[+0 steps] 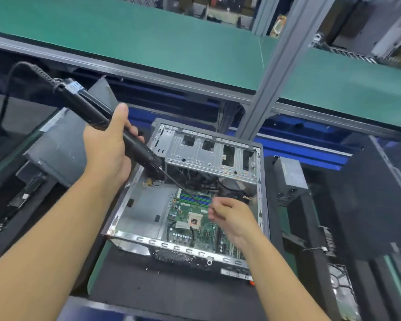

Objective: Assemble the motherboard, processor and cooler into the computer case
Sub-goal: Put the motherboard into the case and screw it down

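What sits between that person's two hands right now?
In the head view, the thin bit of the electric screwdriver slants from the left hand toward the right hand, above the memory slots of the motherboard.

The computer case is bare sheet metal, dull silver with a faint sheen. Its drive cage is stamped with ribs. Inside, the motherboard is glossy green circuit board with blue and green plastic memory slots. The electric screwdriver has a matt black plastic body and a thin dark metal bit. A matt black mat covers the workbench. The shelf above is matt green, framed in smooth grey metal. Near the workbench's left edge, the power supply is scuffed grey metal.
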The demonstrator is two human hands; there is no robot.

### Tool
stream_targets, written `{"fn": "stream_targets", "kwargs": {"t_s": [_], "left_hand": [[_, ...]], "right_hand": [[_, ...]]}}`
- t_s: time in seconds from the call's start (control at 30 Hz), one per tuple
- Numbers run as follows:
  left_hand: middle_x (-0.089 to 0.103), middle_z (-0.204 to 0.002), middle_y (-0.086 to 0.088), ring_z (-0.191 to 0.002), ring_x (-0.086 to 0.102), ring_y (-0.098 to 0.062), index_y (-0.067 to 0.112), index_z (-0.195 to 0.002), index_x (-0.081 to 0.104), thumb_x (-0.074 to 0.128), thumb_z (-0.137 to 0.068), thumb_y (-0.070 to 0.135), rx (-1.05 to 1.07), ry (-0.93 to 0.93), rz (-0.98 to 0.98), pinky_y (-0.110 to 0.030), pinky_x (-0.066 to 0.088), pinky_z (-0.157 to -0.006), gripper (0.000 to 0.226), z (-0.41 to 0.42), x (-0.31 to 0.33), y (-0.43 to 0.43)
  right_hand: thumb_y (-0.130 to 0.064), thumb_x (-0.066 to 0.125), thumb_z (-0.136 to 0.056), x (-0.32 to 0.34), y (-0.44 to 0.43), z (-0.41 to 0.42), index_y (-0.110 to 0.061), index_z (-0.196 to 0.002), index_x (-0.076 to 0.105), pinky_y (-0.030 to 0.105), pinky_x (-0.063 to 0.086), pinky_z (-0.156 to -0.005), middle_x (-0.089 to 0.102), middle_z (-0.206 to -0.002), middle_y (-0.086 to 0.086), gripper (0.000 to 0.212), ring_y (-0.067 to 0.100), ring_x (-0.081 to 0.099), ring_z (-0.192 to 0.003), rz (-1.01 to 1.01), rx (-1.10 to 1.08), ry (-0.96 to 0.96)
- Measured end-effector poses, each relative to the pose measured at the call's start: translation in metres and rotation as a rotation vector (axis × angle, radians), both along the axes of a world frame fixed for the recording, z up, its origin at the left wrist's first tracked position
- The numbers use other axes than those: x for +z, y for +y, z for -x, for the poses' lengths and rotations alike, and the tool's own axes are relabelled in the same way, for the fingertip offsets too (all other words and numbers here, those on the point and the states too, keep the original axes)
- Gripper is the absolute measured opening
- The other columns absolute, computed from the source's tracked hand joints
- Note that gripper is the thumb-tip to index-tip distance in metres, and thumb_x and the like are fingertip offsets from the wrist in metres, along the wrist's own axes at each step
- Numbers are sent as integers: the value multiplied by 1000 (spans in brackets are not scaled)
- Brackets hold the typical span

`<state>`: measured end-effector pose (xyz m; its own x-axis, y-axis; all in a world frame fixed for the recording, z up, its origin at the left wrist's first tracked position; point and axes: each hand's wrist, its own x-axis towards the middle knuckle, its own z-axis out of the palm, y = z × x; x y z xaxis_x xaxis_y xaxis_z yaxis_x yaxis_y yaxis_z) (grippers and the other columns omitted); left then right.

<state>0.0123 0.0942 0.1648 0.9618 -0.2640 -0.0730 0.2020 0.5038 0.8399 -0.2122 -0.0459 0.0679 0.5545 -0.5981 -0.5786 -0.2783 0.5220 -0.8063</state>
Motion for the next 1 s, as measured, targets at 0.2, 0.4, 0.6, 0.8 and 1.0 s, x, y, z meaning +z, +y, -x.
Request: {"fn": "stream_targets", "kwargs": {"t_s": [0.2,0.4,0.6,0.8,1.0], "left_hand": [[56,-67,0,-58,56,-15,13,-103,49,77,-82,26,-43,67,29,-37,54,-65,38,-8,-7,-16],[54,-67,0,-59,56,-15,12,-105,46,78,-78,28,-87,89,22,-37,53,-65,45,-19,-22,-19],[57,-67,2,-59,58,-14,13,-109,48,78,-79,27,-83,116,28,-36,55,-65,44,-26,-25,-21],[58,-69,2,-61,59,-13,16,-108,51,78,-80,28,-84,125,37,-36,55,-67,40,-24,-26,-22],[57,-68,2,-60,58,-13,18,-103,50,76,-83,26,-74,121,67,-38,56,-68,34,-15,-24,-25]], "right_hand": [[2,61,-94,-9,11,-7,8,-112,62,26,59,-68,67,-90,15,19,19,68,-75,-455,-124,-193],[0,65,-86,-15,28,-9,6,-109,62,25,60,-66,74,-85,16,24,21,73,-76,-502,-244,-342],[1,70,-80,-19,30,-7,6,-110,64,25,61,-65,73,-90,17,31,21,74,-78,-483,-289,-402],[-1,74,-75,-19,31,-7,7,-107,66,25,60,-64,74,-90,17,35,21,74,-77,-310,-300,-359],[-6,76,-75,-22,32,-8,7,-107,67,26,60,-68,75,-91,18,36,23,74,-80,-170,-312,-307]]}}
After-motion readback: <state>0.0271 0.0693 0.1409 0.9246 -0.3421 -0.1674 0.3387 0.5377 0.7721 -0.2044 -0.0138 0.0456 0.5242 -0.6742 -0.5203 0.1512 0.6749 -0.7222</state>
